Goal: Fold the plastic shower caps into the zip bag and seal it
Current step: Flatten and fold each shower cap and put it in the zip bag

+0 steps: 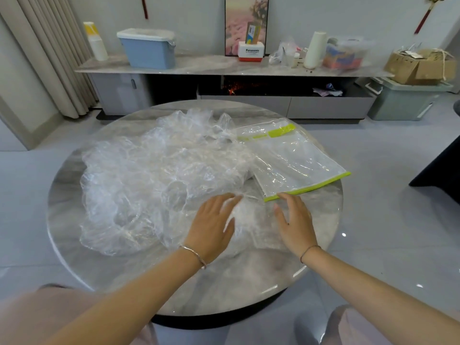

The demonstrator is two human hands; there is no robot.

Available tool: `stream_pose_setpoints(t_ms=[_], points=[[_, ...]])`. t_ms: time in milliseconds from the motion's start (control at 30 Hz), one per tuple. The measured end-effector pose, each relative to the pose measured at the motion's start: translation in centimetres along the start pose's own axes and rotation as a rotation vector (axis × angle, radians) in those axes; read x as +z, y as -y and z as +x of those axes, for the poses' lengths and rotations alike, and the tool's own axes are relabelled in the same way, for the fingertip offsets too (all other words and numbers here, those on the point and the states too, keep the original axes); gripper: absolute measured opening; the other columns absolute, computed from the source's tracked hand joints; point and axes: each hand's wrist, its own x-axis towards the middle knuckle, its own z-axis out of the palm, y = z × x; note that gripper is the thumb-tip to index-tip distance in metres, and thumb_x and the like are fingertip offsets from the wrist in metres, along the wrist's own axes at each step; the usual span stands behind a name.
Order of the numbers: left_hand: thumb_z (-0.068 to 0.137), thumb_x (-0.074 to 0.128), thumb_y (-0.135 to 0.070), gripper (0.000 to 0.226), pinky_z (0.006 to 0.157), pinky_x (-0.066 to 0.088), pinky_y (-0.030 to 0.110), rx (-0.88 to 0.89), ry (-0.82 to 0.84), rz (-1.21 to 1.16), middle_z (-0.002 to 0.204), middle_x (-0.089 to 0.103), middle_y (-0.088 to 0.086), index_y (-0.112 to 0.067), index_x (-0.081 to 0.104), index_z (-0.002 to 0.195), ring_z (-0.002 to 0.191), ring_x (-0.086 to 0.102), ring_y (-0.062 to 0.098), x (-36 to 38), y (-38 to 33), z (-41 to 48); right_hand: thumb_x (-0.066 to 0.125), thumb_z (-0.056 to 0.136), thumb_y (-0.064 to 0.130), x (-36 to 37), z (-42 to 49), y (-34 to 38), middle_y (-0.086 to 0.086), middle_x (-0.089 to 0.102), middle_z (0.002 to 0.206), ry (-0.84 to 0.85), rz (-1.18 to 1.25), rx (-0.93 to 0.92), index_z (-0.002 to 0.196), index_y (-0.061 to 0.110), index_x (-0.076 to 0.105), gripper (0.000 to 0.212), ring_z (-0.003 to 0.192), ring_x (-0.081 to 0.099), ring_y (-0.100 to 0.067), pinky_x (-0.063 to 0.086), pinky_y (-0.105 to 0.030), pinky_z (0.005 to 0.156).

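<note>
The shower caps (154, 175) lie in one crumpled clear heap across the left and middle of the round desk (249, 290); single caps cannot be told apart. The zip bag (293, 160) lies flat just right of the heap, its left edge hidden under film. Left hand (211, 225): fingers straight, slightly spread, tips veiled by film. Right hand (296, 222): fingers spread, loosely bent, tips at the bag's near green edge; contact cannot be told.

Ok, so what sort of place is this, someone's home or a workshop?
Most likely a home living room: a low media cabinet along the wall, a framed picture standing on it, floor-length curtains, and a round marble-look table.
</note>
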Motion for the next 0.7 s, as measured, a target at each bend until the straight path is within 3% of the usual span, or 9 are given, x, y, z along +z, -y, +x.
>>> stream_pose_setpoints(t_ms=[67, 100, 167, 233, 333, 433, 600, 700], points=[[0.099, 0.024, -0.033, 0.047, 0.112, 0.022, 0.037, 0.133, 0.139, 0.120, 0.148, 0.039, 0.003, -0.021, 0.036, 0.143, 0.135, 0.033, 0.022, 1.1, -0.3, 0.4, 0.032, 0.094, 0.036, 0.1, -0.5, 0.6, -0.002, 0.052, 0.131, 0.022, -0.067, -0.192, 0.125, 0.014, 0.054, 0.044, 0.124, 0.042, -0.017, 0.025, -0.023, 0.102], [0.101, 0.012, -0.038, 0.052, 0.117, 0.016, 0.039, 0.117, 0.238, 0.181, 0.153, 0.030, 0.002, -0.022, 0.030, 0.146, 0.140, 0.026, 0.024, 1.5, -0.4, 0.5, 0.025, 0.094, 0.039, 0.5, -0.8, 0.7, -0.002, 0.047, 0.138, 0.087, -0.118, -0.252, 0.131, 0.016, 0.052, 0.051, 0.130, 0.035, -0.017, 0.022, -0.026, 0.107], [0.089, -0.017, -0.049, 0.067, 0.117, -0.006, 0.035, 0.051, 0.379, 0.237, 0.158, 0.000, -0.002, -0.024, 0.002, 0.149, 0.146, -0.002, 0.021, 2.4, 0.0, 0.4, 0.010, 0.090, 0.049, 1.5, -1.5, 0.3, 0.002, 0.024, 0.154, 0.266, -0.237, -0.266, 0.144, 0.024, 0.035, 0.064, 0.142, 0.013, -0.012, 0.007, -0.030, 0.116], [0.073, -0.032, -0.056, 0.077, 0.112, -0.018, 0.031, -0.013, 0.450, 0.215, 0.155, -0.018, -0.006, -0.026, -0.019, 0.143, 0.139, -0.024, 0.014, 3.4, 0.8, 0.1, -0.005, 0.082, 0.057, 2.5, -1.7, -0.5, 0.012, -0.001, 0.157, 0.396, -0.335, -0.204, 0.149, 0.030, 0.015, 0.075, 0.144, -0.006, -0.007, -0.009, -0.028, 0.114], [0.070, -0.034, -0.061, 0.085, 0.112, -0.018, 0.031, -0.047, 0.482, 0.210, 0.156, -0.018, -0.006, -0.026, -0.017, 0.146, 0.140, -0.023, 0.013, 4.4, 1.9, -0.1, -0.016, 0.076, 0.069, 3.4, -1.6, -1.5, 0.022, -0.021, 0.147, 0.470, -0.416, -0.200, 0.149, 0.035, -0.001, 0.082, 0.142, -0.016, -0.003, -0.016, -0.025, 0.109], [0.063, -0.041, -0.061, 0.096, 0.111, -0.018, 0.030, -0.071, 0.495, 0.196, 0.156, -0.018, -0.005, -0.025, -0.014, 0.148, 0.137, -0.026, 0.010, 4.7, 2.4, -0.4, -0.031, 0.065, 0.073, 3.9, -1.6, -2.3, 0.024, -0.025, 0.145, 0.498, -0.431, -0.196, 0.148, 0.038, -0.004, 0.093, 0.137, -0.021, 0.002, -0.017, -0.025, 0.110], [0.073, -0.026, -0.058, 0.082, 0.112, -0.018, 0.030, -0.095, 0.501, 0.148, 0.148, -0.026, -0.011, -0.026, -0.015, 0.147, 0.133, -0.029, 0.006, 4.7, 2.3, -0.6, -0.030, 0.066, 0.072, 4.0, -1.5, -2.7, 0.025, -0.024, 0.145, 0.519, -0.429, -0.194, 0.146, 0.041, -0.007, 0.089, 0.134, -0.025, 0.004, -0.017, -0.026, 0.110], [0.075, -0.024, -0.059, 0.079, 0.112, -0.017, 0.030, -0.094, 0.511, 0.161, 0.147, -0.028, -0.011, -0.026, -0.016, 0.147, 0.136, -0.027, 0.008, 4.9, 2.2, -0.6, -0.018, 0.074, 0.073, 3.9, -1.5, -2.6, 0.025, -0.026, 0.143, 0.537, -0.438, -0.196, 0.142, 0.041, -0.013, 0.075, 0.134, -0.025, 0.003, -0.017, -0.027, 0.110]])
